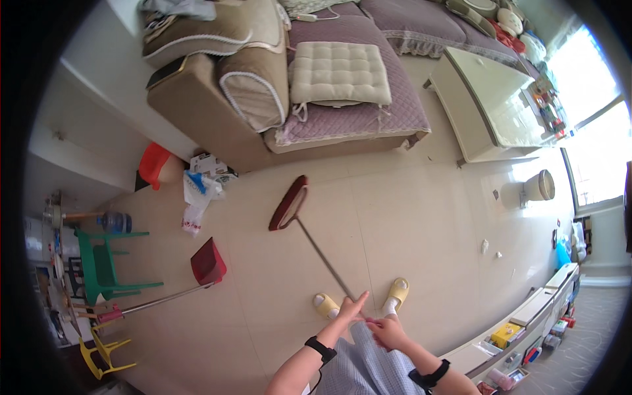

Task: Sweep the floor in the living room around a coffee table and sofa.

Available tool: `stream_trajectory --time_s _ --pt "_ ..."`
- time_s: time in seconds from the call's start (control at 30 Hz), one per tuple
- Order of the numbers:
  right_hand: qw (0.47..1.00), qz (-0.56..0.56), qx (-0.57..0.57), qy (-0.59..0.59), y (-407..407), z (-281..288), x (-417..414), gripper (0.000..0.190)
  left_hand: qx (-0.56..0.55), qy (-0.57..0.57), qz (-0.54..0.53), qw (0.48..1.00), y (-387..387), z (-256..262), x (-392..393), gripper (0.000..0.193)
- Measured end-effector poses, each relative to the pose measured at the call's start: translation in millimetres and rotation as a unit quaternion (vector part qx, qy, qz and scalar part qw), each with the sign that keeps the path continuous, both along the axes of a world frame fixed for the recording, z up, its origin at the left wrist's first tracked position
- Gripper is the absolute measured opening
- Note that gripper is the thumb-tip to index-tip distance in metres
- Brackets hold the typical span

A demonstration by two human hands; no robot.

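A broom with dark red bristles (289, 203) rests on the tiled floor ahead of me, its thin metal handle running down to my hands. My left hand (351, 308) is around the handle, thumb stretched out along it. Nearer my body, my right hand (387, 332) grips the pink end of the handle. Both wrists wear black straps. To the left lies a red dustpan (208, 261) with a long metal handle that reaches towards the chairs. My feet, in yellow slippers (399, 295), stand either side of the handle's line.
A sofa (414, 111) with a purple cover and a cream table (469, 108) stand ahead. Plastic bags (197, 190) and a red bin (154, 165) are at left, near a green chair (101, 266). Small scraps (485, 246) and a wastebasket (539, 185) are at right, above a low cabinet (533, 308).
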State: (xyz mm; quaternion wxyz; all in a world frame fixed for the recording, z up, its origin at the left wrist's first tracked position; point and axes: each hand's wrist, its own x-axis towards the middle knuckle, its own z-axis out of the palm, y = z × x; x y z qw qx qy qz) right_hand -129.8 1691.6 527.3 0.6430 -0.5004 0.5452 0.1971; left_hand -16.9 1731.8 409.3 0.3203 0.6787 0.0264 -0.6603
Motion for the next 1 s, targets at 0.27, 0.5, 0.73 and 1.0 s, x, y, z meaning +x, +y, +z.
stream_trajectory --time_s 0.27,0.5,0.73,1.0 --pt "0.830 -0.392 0.357 -0.173 -41 -56 -3 0.025 -0.019 -0.127 -0.033 0.991 -56 -33 24 0.020" --pt "0.753 -0.415 0.469 -0.203 -120 -86 -61 0.035 0.022 -0.089 -0.094 0.991 -147 -63 -12 0.015" --pt "0.669 -0.538 0.437 -0.269 -163 -119 -171 0.032 -0.013 -0.116 -0.215 0.970 -234 -96 -124 0.017" --pt "0.637 -0.601 0.390 -0.285 -115 -107 -314 0.035 0.003 -0.157 -0.373 0.914 -211 -106 -281 0.030"
